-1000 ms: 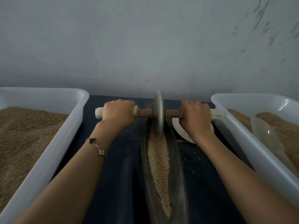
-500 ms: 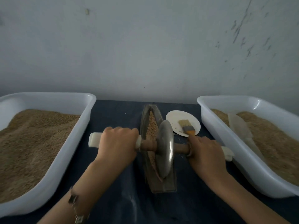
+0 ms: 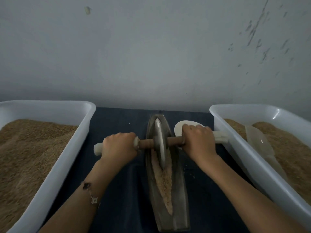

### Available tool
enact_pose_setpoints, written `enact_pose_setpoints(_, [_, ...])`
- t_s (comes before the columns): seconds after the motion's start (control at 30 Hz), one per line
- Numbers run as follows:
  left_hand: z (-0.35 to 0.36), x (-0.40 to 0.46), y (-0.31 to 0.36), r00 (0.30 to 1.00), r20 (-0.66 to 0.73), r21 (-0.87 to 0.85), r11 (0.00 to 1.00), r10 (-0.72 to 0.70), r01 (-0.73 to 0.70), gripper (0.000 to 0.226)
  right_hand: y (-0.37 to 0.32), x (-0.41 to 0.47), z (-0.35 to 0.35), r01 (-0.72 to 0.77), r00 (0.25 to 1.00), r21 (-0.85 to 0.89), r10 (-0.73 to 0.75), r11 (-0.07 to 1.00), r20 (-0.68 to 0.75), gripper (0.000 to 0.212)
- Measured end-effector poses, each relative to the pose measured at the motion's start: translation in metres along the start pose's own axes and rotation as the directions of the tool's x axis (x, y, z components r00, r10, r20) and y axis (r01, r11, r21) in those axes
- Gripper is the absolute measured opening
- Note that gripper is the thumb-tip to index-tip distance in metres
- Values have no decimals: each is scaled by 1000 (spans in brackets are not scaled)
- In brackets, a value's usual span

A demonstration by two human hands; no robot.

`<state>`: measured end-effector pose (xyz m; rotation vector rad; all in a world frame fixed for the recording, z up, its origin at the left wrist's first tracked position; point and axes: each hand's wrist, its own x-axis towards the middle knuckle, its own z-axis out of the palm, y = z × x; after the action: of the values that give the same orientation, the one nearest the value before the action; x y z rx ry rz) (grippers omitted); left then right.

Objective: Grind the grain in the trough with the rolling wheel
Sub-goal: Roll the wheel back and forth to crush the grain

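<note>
A narrow boat-shaped metal trough (image 3: 180, 190) lies lengthwise on the dark cloth between my arms. Tan grain (image 3: 164, 182) fills its groove. The metal rolling wheel (image 3: 159, 143) stands upright in the far half of the trough, on a wooden axle with white end grips. My left hand (image 3: 117, 146) grips the left end of the axle. My right hand (image 3: 198, 140) grips the right end. The grain under the wheel is hidden.
A white tub (image 3: 70, 148) of grain stands on the left. Another white tub (image 3: 239, 148) on the right holds grain and a clear scoop (image 3: 259, 142). A small white dish (image 3: 178, 127) lies behind my right hand. A grey wall rises behind.
The wheel rolled from the far end toward me to the near end, then back away to the far half of the trough, both hands staying on the axle.
</note>
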<state>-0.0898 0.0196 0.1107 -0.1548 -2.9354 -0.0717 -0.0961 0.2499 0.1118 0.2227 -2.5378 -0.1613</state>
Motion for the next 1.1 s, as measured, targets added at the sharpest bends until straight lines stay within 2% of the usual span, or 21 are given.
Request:
enact_pose_setpoints(0.2, [-6,47,4,999,-23,22,999,25,-25,10,7,42,24,-90,992,5,89,996,92,23])
enact_pose_setpoints(0.33, [-8,39,8,995,-67,97,993,72,-65,12,7,19,25,-119,991,-3,119,993,57,22])
enact_pose_setpoints(0.43, [-7,12,7,994,-64,88,993,85,-79,11,2,-4,10,-84,996,26,84,996,-13,23])
enact_pose_setpoints(0.53, [-13,-24,5,998,16,37,997,60,-61,10,-3,-32,-19,5,997,80,1,997,-74,24])
enact_pose_setpoints(0.67, [-32,-72,4,995,53,49,995,83,-85,10,-1,-71,-54,54,997,110,-47,992,-58,30])
enact_pose_setpoints(0.8, [-50,-85,6,990,98,41,994,100,-105,12,3,-82,-75,58,998,112,-54,992,-38,37])
enact_pose_setpoints(0.93, [-43,-74,6,989,128,51,995,78,-85,17,1,-78,-64,70,997,96,-67,993,-33,37])
enact_pose_setpoints(1.1, [-14,-36,3,997,65,33,999,38,-40,12,-1,-41,-27,43,999,72,-41,996,-30,32])
